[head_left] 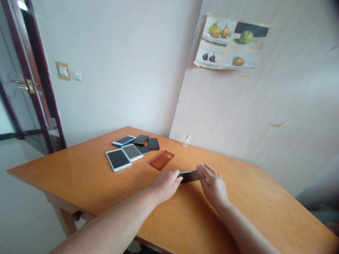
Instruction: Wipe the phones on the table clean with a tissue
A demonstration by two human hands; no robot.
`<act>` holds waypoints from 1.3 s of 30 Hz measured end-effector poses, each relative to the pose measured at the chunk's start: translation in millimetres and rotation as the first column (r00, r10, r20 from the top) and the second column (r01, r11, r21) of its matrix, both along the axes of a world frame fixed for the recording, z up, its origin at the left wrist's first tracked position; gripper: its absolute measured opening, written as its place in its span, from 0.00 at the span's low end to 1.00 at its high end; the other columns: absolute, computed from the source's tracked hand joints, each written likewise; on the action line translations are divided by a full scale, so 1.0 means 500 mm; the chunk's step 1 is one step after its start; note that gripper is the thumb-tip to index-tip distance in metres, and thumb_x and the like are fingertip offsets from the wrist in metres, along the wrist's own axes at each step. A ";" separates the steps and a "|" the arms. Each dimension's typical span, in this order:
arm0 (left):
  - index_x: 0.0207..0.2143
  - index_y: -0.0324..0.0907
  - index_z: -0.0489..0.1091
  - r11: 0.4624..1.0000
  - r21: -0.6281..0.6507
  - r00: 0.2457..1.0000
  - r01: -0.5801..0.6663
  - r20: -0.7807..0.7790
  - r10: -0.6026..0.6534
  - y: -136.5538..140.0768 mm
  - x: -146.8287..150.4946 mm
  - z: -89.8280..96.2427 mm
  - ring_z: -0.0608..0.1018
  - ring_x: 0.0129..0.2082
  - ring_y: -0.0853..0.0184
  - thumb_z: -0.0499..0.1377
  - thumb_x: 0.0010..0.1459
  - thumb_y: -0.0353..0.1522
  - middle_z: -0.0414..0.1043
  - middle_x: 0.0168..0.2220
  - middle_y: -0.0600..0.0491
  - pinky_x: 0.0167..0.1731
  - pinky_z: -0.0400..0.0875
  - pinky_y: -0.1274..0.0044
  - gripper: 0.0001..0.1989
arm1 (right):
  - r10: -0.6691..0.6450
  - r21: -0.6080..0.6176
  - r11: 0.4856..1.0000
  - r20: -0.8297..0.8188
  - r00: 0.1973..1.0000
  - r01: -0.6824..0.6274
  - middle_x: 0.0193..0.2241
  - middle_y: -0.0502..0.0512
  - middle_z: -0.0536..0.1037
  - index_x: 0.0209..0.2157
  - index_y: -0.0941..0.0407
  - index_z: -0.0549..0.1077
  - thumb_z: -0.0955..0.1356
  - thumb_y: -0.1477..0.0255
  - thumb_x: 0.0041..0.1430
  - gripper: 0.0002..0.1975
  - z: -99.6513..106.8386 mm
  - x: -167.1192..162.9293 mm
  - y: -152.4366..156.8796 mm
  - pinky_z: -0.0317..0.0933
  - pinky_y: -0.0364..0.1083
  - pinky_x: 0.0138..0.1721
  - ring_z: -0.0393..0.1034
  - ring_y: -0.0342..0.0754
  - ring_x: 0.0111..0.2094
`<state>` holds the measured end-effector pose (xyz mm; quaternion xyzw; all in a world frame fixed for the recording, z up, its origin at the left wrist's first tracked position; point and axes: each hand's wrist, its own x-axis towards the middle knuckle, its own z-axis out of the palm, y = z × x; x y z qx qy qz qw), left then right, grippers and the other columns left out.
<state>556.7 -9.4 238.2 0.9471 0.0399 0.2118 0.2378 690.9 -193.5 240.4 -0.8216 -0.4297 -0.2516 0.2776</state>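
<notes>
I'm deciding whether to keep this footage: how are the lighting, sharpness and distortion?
Head view: light is soft, with a faint shadow on the table beside the right forearm; head view: left hand and right hand look fairly clear, the lower-right corner dim and blurry; head view: the door leans, likely wide-angle distortion.

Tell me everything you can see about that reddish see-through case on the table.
The reddish-brown case is a shallow, see-through shell, plastic or rubbery by its look, letting the wood colour show through. It is oblong with rounded corners and a darker rim, and has what looks like a camera cutout near its far right corner. It lies flat and slanted on the wooden table, with no phone inside. Only the table touches it; the left hand is nearby but apart.
</notes>
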 end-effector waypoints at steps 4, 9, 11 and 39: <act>0.34 0.43 0.64 0.998 -0.048 0.999 0.031 0.012 -0.031 -0.002 -0.003 0.002 0.77 0.35 0.63 0.48 0.67 0.36 0.75 0.35 0.50 0.31 0.62 0.75 0.10 | 0.228 -0.182 0.962 0.123 0.966 -0.204 0.58 0.56 0.72 0.58 0.52 0.70 0.58 0.69 0.70 0.19 0.016 -0.079 0.029 0.55 0.58 0.61 0.59 0.54 0.63; 0.35 0.43 0.66 0.999 -0.040 1.000 0.008 -0.010 -0.008 -0.004 -0.005 0.003 0.77 0.35 0.62 0.49 0.67 0.37 0.75 0.35 0.50 0.31 0.62 0.75 0.10 | 0.217 -0.292 0.943 0.172 0.961 -0.161 0.55 0.53 0.75 0.53 0.49 0.72 0.59 0.68 0.70 0.17 0.039 -0.035 0.006 0.52 0.61 0.63 0.60 0.55 0.63; 0.35 0.43 0.66 1.000 -0.014 0.999 -0.019 -0.026 0.019 -0.005 -0.004 0.002 0.77 0.35 0.62 0.49 0.67 0.38 0.75 0.34 0.49 0.30 0.62 0.75 0.10 | 0.083 -0.270 0.962 0.167 0.982 -0.035 0.50 0.55 0.78 0.49 0.50 0.74 0.59 0.67 0.69 0.16 0.043 0.005 -0.006 0.54 0.63 0.61 0.63 0.57 0.61; 0.35 0.44 0.63 0.994 -0.081 0.997 0.075 0.002 -0.076 0.009 -0.011 0.001 0.75 0.36 0.63 0.46 0.68 0.37 0.74 0.35 0.49 0.33 0.64 0.75 0.11 | 0.194 -0.102 0.973 -0.107 0.975 -0.205 0.50 0.57 0.78 0.46 0.51 0.75 0.58 0.66 0.70 0.15 0.038 -0.068 0.075 0.32 0.71 0.64 0.59 0.57 0.63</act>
